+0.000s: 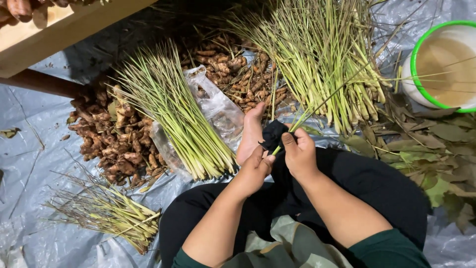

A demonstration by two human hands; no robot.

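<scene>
We are holding one lemongrass stalk (317, 101) over our lap, above the grey sheet (34, 144) that covers the floor. Our right hand (299, 155) is closing around its thick lower part, and our left hand (255, 168) is pinching the butt end between thumb and fingertips; both are grasping the stalk, neither is released.

We are judging the stalk to be light, thin and springy: firm and fibrous at the pale base, whippy toward the tip. It should bend rather than snap, and the dry outer leaves look likely to peel or slip under the fingers. The base, where we are gripping now, seems the best place to take hold, since the far end would flop.

Its long axis is running from lower left to upper right. The butt is pointing down toward our left hand and bare foot (250, 133); the fine tip is reaching up and away toward the green-rimmed tub (421, 59).

A trimmed bundle (173, 116) is lying to our left over a clear bag (218, 106), a larger heap (322, 54) ahead, with brown roots (111, 136) beside them.
</scene>
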